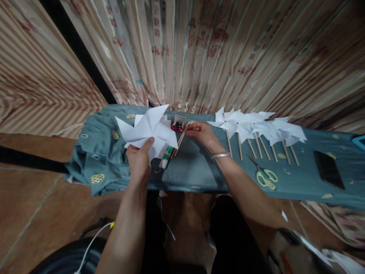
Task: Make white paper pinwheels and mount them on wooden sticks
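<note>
My left hand [139,156] grips a white paper pinwheel [152,127], its thumb pressed on the front near the centre. More white paper shows behind that pinwheel. The fingers of my right hand [202,134] are closed at the upper end of thin wooden sticks [179,142]; how many they pinch is hard to make out. Just beyond the fingertips sits a small open red box [178,123] with dark contents. A green and white glue stick [166,157] lies below the pinwheel, close to the wooden sticks.
Several finished pinwheels [253,123] on sticks lie in an overlapping row at the right. Nearer me are scissors [265,176] with green handles and a black phone [329,169]. A blue-edged object [359,141] is at the far right. Grey-green cloth [194,171] covers the narrow table; curtains hang behind.
</note>
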Demonstrator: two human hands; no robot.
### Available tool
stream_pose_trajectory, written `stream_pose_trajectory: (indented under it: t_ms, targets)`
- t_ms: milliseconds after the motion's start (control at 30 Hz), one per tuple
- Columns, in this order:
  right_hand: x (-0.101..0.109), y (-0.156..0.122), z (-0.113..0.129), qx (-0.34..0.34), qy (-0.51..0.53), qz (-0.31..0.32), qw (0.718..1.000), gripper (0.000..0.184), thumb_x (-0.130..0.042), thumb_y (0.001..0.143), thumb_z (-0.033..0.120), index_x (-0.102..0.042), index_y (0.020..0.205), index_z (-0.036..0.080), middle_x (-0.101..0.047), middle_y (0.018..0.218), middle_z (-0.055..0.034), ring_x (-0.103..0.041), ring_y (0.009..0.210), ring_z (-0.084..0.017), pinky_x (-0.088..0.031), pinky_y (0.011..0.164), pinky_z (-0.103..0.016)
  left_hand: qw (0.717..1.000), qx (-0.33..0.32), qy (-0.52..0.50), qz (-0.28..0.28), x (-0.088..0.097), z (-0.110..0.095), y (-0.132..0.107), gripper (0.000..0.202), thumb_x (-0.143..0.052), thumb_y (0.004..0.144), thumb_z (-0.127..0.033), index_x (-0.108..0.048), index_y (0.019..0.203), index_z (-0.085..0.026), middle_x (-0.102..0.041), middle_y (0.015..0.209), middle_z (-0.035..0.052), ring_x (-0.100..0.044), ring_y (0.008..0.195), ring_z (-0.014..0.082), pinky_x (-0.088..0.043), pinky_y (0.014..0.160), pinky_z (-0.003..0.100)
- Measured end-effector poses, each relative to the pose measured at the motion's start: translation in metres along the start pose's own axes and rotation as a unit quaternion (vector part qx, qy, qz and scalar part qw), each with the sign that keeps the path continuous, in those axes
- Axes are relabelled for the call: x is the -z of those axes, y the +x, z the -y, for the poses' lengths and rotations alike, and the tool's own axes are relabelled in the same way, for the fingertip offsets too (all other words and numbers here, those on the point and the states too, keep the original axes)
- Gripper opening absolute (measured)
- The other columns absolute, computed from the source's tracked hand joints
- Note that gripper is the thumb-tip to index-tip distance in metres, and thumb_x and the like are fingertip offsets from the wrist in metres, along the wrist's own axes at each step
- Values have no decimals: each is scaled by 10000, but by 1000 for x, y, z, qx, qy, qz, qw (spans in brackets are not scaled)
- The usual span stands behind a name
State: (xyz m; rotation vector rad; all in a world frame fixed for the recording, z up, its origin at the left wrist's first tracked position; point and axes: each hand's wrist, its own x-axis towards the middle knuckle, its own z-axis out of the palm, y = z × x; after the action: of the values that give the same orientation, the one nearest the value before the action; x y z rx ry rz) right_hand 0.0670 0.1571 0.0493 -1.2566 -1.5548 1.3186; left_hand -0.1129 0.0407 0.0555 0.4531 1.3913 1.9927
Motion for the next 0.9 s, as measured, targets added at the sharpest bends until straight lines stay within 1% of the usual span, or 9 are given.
stream_pose_trajectory:
  t_ms: [67,133,233,333,433,500,633,733,900]
  targets:
    - [10,-29,-6,-35,147,17,988,189,-803,579,222,-669,710,194,-713,676,14,-662,674,-140,-486,653,-251,1000,4,-1,24,-6,3,-5,317,-808,490,-233,-690,772,-149,-741,822,53,-689,777,206,-557,803,356]
    - [20,-57,-11,-65,234,29,970,242,-841,565,269,-691,742,200,-740,751,-1,-687,728,-133,-513,695,-243,999,8,0,47,-14,8,-12,293,-806,497,-230,-690,752,-143,-738,814,49,-682,765,192,-549,792,332]
    - [33,-91,-14,-93,301,20,949,278,-873,559,280,-714,771,197,-750,776,-5,-701,742,-117,-537,734,-223,997,18,20,70,-25,18,-24,282,-808,495,-236,-692,731,-135,-730,767,40,-661,705,165,-536,731,288]
    - [45,-112,-18,-111,351,-6,930,297,-894,544,269,-725,777,197,-751,759,7,-710,733,-107,-549,721,-192,994,27,47,99,-36,27,-39,282,-803,500,-248,-699,737,-136,-728,745,33,-654,702,163,-527,719,279]
    - [56,-127,-24,-117,392,-26,912,283,-890,562,249,-729,789,193,-753,749,8,-716,725,-105,-556,693,-172,988,40,71,128,-47,35,-56,286,-805,497,-257,-700,731,-131,-726,724,30,-648,689,168,-522,697,281]
    - [64,-136,-28,-118,415,-32,901,259,-874,592,237,-728,801,192,-758,757,2,-722,734,-110,-561,691,-173,984,51,84,148,-53,40,-65,308,-810,499,-266,-704,752,-128,-732,747,34,-644,677,166,-517,680,279]
    - [77,-150,-36,-126,442,-38,887,234,-848,636,253,-723,819,177,-773,837,-31,-735,820,-141,-572,750,-203,977,51,118,172,-65,54,-77,335,-805,520,-302,-709,797,-138,-737,804,42,-648,684,172,-517,674,289]
    - [85,-154,-43,-134,442,-45,886,235,-858,613,253,-713,785,186,-776,863,-34,-735,858,-161,-578,786,-238,975,37,125,178,-74,63,-82,343,-815,511,-311,-711,794,-147,-737,820,49,-656,702,189,-529,676,305]
    - [96,-154,-47,-137,418,-71,895,235,-862,563,233,-685,713,196,-758,789,-16,-733,811,-163,-576,790,-259,975,31,126,181,-86,70,-86,307,-839,490,-300,-715,740,-172,-740,786,49,-666,695,211,-542,638,315]
